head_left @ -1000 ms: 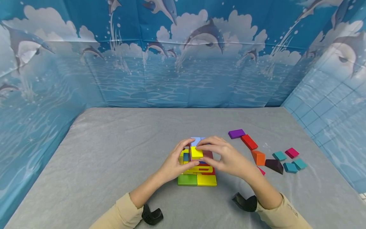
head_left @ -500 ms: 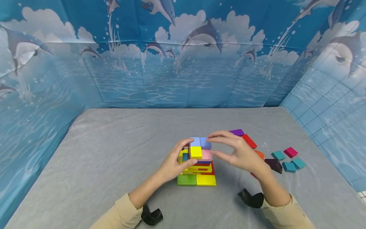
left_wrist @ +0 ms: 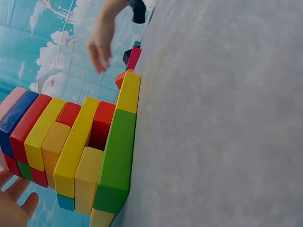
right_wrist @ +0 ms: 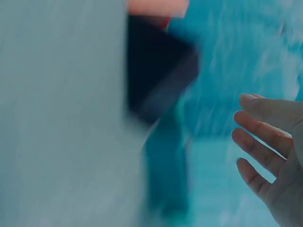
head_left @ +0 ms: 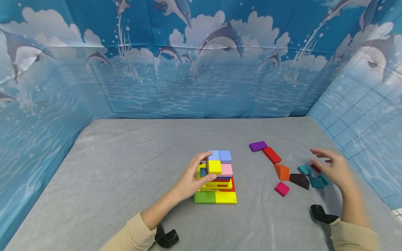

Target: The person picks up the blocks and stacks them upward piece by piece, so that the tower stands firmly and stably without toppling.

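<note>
A flat surface covered in grey cloth [head_left: 125, 170] carries a multicoloured block stack [head_left: 223, 174] around its middle, based on a flat green block [head_left: 205, 197] and a flat yellow block [head_left: 226, 198]. Farther right, a purple rectangular block [head_left: 258, 146], red rectangular block [head_left: 272, 155], orange angular block [head_left: 282, 172], dark wedge-shaped block [head_left: 299, 180], nearer crimson block [head_left: 282, 189] and teal blocks [head_left: 316, 182] lie scattered.

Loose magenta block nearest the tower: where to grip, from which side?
Best guess: pinch opposite side faces of the magenta block, right hand coming from above and the near side. It lies flat on the cloth; the orange block and dark block sit beyond it.
</note>
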Available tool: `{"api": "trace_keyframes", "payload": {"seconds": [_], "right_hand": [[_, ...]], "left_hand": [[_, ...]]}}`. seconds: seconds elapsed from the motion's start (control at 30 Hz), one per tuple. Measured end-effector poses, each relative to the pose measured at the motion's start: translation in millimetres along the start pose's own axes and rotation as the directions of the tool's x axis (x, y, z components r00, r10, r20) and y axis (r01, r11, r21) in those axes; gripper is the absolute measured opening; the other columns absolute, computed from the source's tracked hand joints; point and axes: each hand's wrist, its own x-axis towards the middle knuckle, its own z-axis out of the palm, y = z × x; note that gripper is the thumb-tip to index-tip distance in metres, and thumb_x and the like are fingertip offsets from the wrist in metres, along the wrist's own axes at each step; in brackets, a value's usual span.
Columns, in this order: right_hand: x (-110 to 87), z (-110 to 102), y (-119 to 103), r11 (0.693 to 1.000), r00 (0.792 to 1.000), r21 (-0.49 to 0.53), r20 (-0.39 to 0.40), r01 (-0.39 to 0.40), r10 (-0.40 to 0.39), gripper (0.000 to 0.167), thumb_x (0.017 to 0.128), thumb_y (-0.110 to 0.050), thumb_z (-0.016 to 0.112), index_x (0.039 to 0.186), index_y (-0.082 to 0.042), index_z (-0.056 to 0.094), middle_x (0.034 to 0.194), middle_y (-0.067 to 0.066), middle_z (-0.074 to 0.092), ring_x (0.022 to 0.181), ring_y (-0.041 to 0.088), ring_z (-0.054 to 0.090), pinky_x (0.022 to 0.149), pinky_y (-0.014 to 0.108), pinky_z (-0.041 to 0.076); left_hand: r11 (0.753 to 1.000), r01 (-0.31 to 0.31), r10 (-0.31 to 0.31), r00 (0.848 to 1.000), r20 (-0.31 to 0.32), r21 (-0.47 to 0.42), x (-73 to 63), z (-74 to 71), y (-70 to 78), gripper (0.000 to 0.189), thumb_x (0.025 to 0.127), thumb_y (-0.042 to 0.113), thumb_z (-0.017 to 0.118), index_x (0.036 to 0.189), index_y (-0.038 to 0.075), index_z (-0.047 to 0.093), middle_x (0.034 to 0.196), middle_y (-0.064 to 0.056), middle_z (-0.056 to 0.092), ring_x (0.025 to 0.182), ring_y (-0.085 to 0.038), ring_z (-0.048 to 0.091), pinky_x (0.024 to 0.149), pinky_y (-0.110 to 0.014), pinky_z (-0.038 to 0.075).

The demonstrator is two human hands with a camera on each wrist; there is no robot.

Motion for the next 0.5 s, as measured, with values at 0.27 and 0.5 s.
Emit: {"api": "trace_keyframes", "payload": {"seconds": [0.27,0.5], "right_hand": [[-20.3,-10,2,0.975,0.970,-0.098,0.127,-0.198,0.210,0.043,0.090,-0.023,0.059,0.117,0.009,0.052,0.114,0.035,0.048,0.096,0.048,0.047,0.069,0.059,0.042],[-23.8,-8,8,0.964,0.960,-0.093,0.105,-0.250,0.259,0.044,0.091,-0.026,0.057,0.116,0.010,0.054,0.109,0.035,0.052,0.094,0.049,0.050,0.066,0.055,0.044]], "left_hand": [[1.000,-0.004,0.003,1.000,-0.009,-0.004,-1.2,-1.8,1.1,0.060,0.086,0.017,0.064,0.138,0.018,0.035,0.143,-0.004,0.031,0.119,-0.021,0.039,0.097,-0.045,0.038],[1.000,-0.010,0.010,1.000,0.008,0.002,0.0,-1.1,2.5,0.059,0.087,0.022,0.062,0.139,0.020,0.033,0.144,-0.002,0.029,0.120,-0.019,0.038,0.097,-0.042,0.039]]}}
